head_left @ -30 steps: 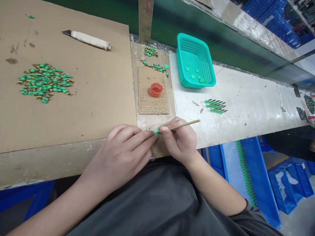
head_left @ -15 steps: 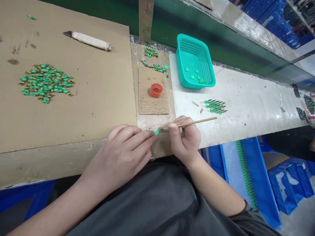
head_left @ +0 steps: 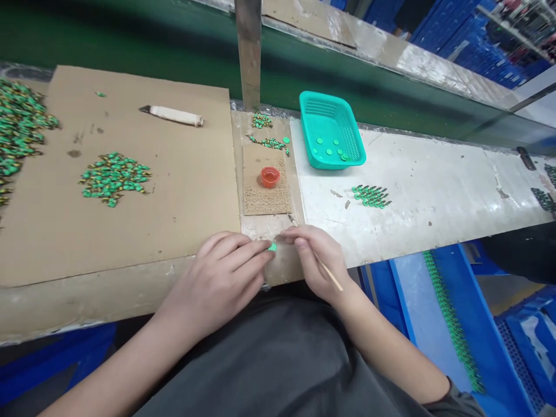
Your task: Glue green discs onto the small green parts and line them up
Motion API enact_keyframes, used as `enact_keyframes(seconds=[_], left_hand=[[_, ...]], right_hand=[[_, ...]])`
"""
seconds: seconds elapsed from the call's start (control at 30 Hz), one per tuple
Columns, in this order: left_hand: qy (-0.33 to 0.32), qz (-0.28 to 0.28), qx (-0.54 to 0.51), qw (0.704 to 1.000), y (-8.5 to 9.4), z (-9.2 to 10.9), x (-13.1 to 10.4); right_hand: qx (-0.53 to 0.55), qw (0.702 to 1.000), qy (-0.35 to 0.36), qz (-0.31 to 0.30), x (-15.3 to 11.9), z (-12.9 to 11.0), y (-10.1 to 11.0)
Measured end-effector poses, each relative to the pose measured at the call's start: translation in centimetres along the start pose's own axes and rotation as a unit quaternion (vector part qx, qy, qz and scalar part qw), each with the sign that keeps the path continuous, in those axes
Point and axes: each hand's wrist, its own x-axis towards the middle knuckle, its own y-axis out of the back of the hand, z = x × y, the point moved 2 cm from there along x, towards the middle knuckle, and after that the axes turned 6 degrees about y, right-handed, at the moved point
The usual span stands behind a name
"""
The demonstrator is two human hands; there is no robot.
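My left hand (head_left: 221, 272) is closed, pinching a small green piece (head_left: 272, 247) at its fingertips above the bench's front edge. My right hand (head_left: 319, 258) is closed round a thin wooden brush (head_left: 328, 274), whose dark tip points away from me and whose handle slants back over the wrist. The right fingertips are close to the green piece; whether they touch it I cannot tell. Beyond the hands, a small red cup (head_left: 270, 177) of liquid stands on a speckled cardboard piece (head_left: 267, 202).
A turquoise basket (head_left: 333, 164) holds several green discs. Right of centre stand rows of green-based pieces (head_left: 371, 196). On the left cardboard (head_left: 195, 191) lie a pile of green-and-yellow parts (head_left: 115, 176) and a wrapped knife-like tool (head_left: 174, 114). Blue trays (head_left: 473, 289) are at lower right.
The brush has swung in my right hand, from its tip by the green piece to pointing away from me. My right fingers have moved nearer the green piece. The view has shifted left.
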Motion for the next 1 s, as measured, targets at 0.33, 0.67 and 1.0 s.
enact_keyframes(seconds=[0.33,0.67,1.0], left_hand=[[0.06,-0.01,0.033,0.998,0.7,1.7,-0.8],[0.386,0.0,0.18,0.905,11.5,-9.4,-5.8],[0.551,-0.137,0.231,0.79,20.0,-20.2,-10.3]], right_hand=[[-0.05,0.994,0.035,-0.093,-0.1,-0.2,-1.2],[-0.056,0.998,0.024,-0.024,-2.1,0.1,-1.8],[-0.035,0.999,0.019,0.014,-1.5,0.1,-1.6]])
